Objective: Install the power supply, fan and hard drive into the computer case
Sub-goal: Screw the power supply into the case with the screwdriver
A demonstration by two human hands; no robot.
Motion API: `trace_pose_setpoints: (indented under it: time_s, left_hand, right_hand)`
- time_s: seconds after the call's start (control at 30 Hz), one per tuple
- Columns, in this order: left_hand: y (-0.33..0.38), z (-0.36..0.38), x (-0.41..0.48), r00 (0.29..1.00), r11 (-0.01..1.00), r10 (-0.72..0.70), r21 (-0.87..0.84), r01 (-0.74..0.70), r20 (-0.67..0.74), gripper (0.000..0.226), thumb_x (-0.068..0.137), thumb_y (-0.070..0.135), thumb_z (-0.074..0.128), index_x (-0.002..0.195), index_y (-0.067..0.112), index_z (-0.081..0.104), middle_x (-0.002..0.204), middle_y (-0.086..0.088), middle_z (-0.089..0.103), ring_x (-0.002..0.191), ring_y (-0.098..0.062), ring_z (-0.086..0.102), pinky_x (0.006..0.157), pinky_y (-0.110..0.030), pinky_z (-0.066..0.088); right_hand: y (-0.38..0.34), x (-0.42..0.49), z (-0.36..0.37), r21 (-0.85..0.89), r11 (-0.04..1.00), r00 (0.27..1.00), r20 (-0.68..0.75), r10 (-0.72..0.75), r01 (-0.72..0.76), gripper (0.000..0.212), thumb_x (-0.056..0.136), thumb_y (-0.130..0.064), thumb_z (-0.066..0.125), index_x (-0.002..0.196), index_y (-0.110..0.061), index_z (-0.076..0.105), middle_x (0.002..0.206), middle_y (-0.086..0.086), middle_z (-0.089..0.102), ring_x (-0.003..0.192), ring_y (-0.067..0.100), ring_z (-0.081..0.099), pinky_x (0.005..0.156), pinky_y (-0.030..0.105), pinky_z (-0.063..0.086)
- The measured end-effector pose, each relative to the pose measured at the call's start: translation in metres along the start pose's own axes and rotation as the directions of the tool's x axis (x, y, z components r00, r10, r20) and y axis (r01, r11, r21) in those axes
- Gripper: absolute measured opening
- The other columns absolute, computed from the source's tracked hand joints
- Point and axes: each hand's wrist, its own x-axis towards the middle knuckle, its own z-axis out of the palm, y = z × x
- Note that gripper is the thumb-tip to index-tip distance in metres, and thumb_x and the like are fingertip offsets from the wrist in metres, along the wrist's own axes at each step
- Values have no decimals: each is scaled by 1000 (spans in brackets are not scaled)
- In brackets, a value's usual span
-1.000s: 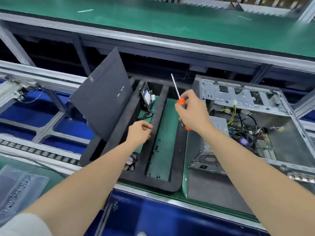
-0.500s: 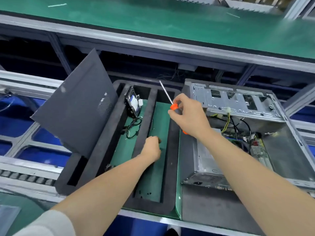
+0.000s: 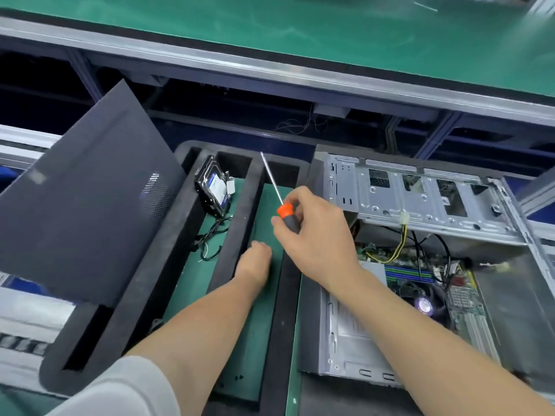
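Observation:
The open computer case (image 3: 420, 199) lies on its side at the right, with its motherboard (image 3: 450, 295) and cables showing and the power supply (image 3: 345, 328) in its near left corner. My right hand (image 3: 315, 235) grips a screwdriver (image 3: 274, 190) by its orange and black handle, shaft pointing up and away. My left hand (image 3: 255, 262) reaches down into the right compartment of the black foam tray (image 3: 141, 292), fingers curled on the green mat among small screws; what it pinches is hidden. A hard drive (image 3: 214, 187) leans upright in the middle compartment, above loose black wires (image 3: 210, 238).
The dark case side panel (image 3: 87, 205) leans tilted against the tray's left side. A green conveyor belt (image 3: 300, 34) with an aluminium rail runs across the back. Several tiny screws (image 3: 238, 378) lie near the tray's front.
My left hand moved from the middle compartment to the right one and reached further in. The right hand with the screwdriver stayed near the case. The view has drawn closer.

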Motion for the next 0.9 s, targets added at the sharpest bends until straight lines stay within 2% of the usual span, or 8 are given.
trace_pose_setpoints:
  time_s: [0.07,0.1,0.17,0.3,0.43,0.5,0.67,0.9]
  left_hand:
    - [7,-5,-4,988,970,-122,-201,139,93,39,103,8,40,142,11,45,146,-7,50,135,-22,51,109,-30,43]
    - [12,-10,-6,967,852,-182,-462,247,180,36,104,10,40,140,10,48,143,-9,53,132,-25,53,108,-35,45]
    - [19,-28,-14,968,714,-194,-654,251,160,30,104,10,44,131,3,54,130,-16,61,119,-33,60,100,-43,51]
    - [32,-69,-23,953,513,-299,-832,212,59,15,92,7,56,79,4,64,64,3,62,75,-18,69,58,-12,41]
    - [34,-125,-43,980,-195,-94,-969,152,173,10,98,-2,55,96,-2,65,89,-13,61,91,-20,59,99,-29,49]
    - [30,-147,-52,982,-378,31,-908,183,185,18,107,15,49,97,5,61,94,-4,61,90,-8,65,114,-29,41]
    - [19,-177,-86,957,-650,227,-703,288,182,24,105,27,54,103,6,63,95,-4,77,88,-10,76,92,-27,53]
    - [21,-186,-134,941,-690,260,-640,338,217,22,101,22,60,109,3,64,96,-8,77,96,-14,72,88,-27,56]
  right_hand:
    - [0,0,0,-2,1000,1000,-1,-3,3,17,90,-33,68,96,-25,54,71,-12,51,73,13,55,67,33,48]
    - [0,0,0,-7,1000,1000,-4,-4,4,17,90,-33,67,96,-25,54,71,-12,51,73,13,55,67,33,48]
    - [0,0,0,-16,1000,1000,-8,-2,2,16,90,-33,66,97,-24,54,70,-11,52,73,14,57,68,35,50]
    - [-4,-1,-1,-39,999,1000,-11,14,-14,16,91,-35,64,98,-23,55,68,-8,55,71,19,57,67,38,50]
    - [-17,-8,-7,-48,997,998,27,54,-52,16,92,-36,66,98,-24,59,64,-7,57,65,16,57,64,36,51]
    - [-26,-15,-12,10,995,994,52,98,-98,10,90,-33,67,95,-25,63,62,-4,62,61,15,61,65,39,57]
    - [-49,-48,-23,52,993,993,39,107,-109,9,87,-34,69,94,-29,68,69,0,68,64,20,70,74,39,59]
    - [-62,-95,-44,-12,995,995,-16,95,-95,8,84,-31,74,93,-32,72,67,-4,67,68,11,61,62,21,46]
